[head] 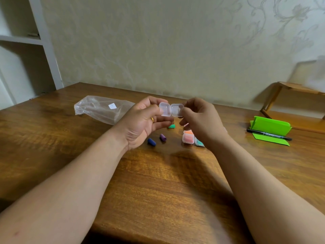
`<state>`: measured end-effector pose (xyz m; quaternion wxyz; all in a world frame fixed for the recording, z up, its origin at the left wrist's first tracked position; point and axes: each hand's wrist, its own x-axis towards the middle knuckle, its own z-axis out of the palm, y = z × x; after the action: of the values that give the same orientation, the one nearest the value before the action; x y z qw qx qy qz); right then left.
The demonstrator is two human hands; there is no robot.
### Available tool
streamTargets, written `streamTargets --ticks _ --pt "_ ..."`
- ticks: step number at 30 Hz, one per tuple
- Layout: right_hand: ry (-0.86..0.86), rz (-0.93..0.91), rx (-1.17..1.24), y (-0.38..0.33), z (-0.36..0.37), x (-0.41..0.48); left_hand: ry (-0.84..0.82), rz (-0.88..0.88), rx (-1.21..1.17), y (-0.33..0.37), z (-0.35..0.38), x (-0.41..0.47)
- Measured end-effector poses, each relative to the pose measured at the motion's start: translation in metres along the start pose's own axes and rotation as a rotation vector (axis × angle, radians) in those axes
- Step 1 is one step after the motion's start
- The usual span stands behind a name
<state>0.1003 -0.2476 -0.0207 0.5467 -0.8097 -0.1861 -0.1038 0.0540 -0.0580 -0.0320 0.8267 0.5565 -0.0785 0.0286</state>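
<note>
Clear plastic, moulded into a small hinged case (171, 110), is held open in the air above the middle of the wooden table (158, 182), with its two shallow halves spread side by side. The left half is pinched between the thumb and curled fingers of the left hand (142, 124), and the right half is pinched in the same way by the right hand (200, 120). Nothing can be made out inside it.

Below the hands, three loose foam plugs lie on the table: a blue earplug (151, 142), a purple earplug (163, 137) just beside it, and a green earplug (171, 126) partly hidden behind the left fingers. To their right, a pink-filled case (188, 138) and a teal-filled case (199, 142) lie touching. A crumpled plastic bag (103, 109) lies far left, and green folded paper (270, 128) with a black marker (269, 135) lies well apart at the right.

The thin hinge is judged the weak point, since it could be strained or snapped if the halves were forced further apart. Because only the edges are gripped, the case could be twisted loose and dropped onto the plugs, which would be scattered. If one hand were released to fetch a plug, the free half could swing shut.
</note>
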Motion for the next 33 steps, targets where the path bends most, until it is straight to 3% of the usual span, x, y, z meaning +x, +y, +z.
streamTargets --ticks 11,22,24,28,33 --pt "0.059 -0.148 -0.048 0.003 0.007 0.001 -0.269 -0.201 0.03 -0.003 0.009 -0.008" --pt "0.133 -0.252 -0.078 0.005 0.016 -0.001 -0.188 -0.222 -0.067 -0.002 0.001 -0.004" --pt "0.128 -0.244 -0.093 0.004 0.014 -0.002 -0.146 -0.194 -0.129 0.0 -0.001 -0.002" --pt "0.107 -0.169 -0.156 0.005 0.011 -0.003 0.118 -0.101 -0.275 0.006 -0.011 0.007" --pt "-0.068 -0.193 -0.332 0.005 0.021 -0.011 0.309 -0.092 -0.273 0.008 -0.02 0.012"
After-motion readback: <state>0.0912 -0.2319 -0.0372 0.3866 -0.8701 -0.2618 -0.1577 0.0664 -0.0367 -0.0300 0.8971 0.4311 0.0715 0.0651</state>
